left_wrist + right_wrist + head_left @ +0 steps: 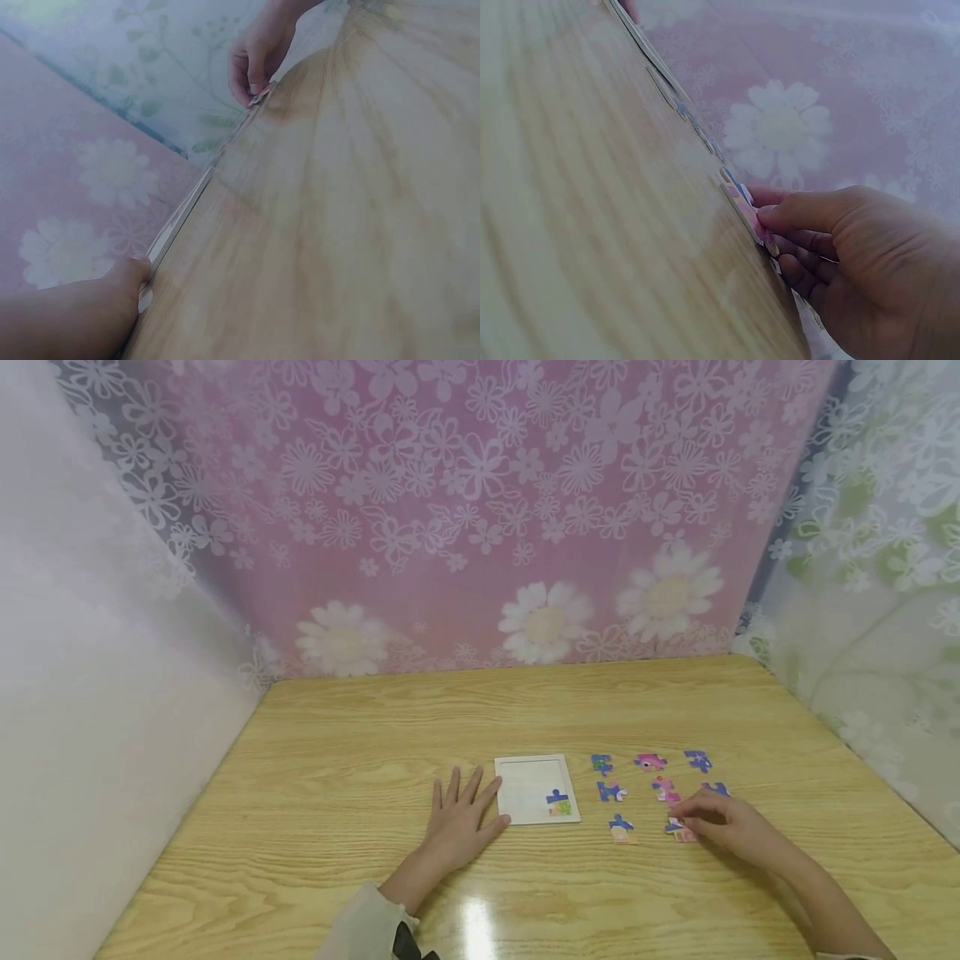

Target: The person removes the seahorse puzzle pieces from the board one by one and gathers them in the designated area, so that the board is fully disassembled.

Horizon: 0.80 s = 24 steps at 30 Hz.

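My left hand (459, 831) lies spread on the table, its fingertips and thumb touching the left edge of a white puzzle frame (534, 761). One blue, green and pink piece (558, 804) sits in the frame's lower right corner. My right hand (731, 827) pinches a pink and blue jigsaw piece (744, 206) between thumb and fingers, at the table surface in the right wrist view. Nearby lie a pink piece (665, 790) and a blue piece partly hidden by the hand. In the left wrist view, the left thumb (135, 271) rests at the frame's edge (180, 214).
More loose pieces lie in rows right of the frame: a green and blue one (602, 764), a pink one with an eye (651, 762), a blue one (698, 761), and others. Flowered cloth (480, 527) hangs behind the wooden table (375, 718), with further cloths at both sides.
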Motion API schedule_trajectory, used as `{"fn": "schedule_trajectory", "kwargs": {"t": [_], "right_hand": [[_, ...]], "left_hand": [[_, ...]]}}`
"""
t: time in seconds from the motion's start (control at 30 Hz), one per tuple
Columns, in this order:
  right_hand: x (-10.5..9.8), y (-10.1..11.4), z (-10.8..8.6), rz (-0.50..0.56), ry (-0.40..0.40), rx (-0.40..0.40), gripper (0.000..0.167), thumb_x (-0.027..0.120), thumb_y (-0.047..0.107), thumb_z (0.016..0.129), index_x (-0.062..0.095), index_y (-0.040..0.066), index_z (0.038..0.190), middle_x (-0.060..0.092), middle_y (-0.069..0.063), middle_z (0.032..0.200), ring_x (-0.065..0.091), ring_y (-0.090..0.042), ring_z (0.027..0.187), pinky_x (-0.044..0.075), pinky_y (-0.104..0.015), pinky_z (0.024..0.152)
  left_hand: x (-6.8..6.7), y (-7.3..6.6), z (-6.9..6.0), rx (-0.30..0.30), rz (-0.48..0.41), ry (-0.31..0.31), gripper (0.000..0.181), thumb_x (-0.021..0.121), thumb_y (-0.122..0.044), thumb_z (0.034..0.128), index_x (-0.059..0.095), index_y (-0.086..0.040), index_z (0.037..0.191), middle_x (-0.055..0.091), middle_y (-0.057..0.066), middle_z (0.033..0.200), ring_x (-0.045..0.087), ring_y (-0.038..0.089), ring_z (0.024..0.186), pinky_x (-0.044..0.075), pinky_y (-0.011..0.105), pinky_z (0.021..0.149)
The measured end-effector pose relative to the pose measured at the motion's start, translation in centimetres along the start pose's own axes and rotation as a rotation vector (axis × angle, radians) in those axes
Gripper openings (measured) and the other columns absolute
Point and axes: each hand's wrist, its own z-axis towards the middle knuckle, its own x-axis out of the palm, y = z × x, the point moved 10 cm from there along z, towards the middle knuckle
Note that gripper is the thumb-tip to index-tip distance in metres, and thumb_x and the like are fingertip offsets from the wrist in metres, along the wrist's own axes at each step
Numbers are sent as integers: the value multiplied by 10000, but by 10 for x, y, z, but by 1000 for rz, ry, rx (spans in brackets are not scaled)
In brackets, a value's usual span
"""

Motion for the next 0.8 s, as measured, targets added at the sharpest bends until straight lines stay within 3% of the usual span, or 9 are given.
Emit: {"fn": "schedule_trajectory", "kwargs": {"t": [0.17,0.4,0.8], "right_hand": [[-3,3,0,-42,-35,-42,205,637,-74,808,680,79,935,604,-23,921,510,-40,898,361,-89,781],[-3,1,-1,-64,-33,-6,186,631,-47,825,679,91,940,605,-10,935,511,-37,882,386,-108,752],[-2,2,-1,-55,-22,-12,188,616,-52,834,676,81,953,605,-23,943,512,-47,862,415,-139,714]], "left_hand": [[1,0,0,0,7,-1,621,341,-566,931,317,-222,1448,192,109,1496,43,406,1344,-22,594,1019],[2,1,1,-1,15,0,630,328,-582,927,310,-233,1450,189,100,1499,43,400,1346,-20,591,1021],[1,1,1,1,18,2,634,321,-589,925,310,-235,1450,194,101,1497,51,401,1345,-7,595,1021]]}}
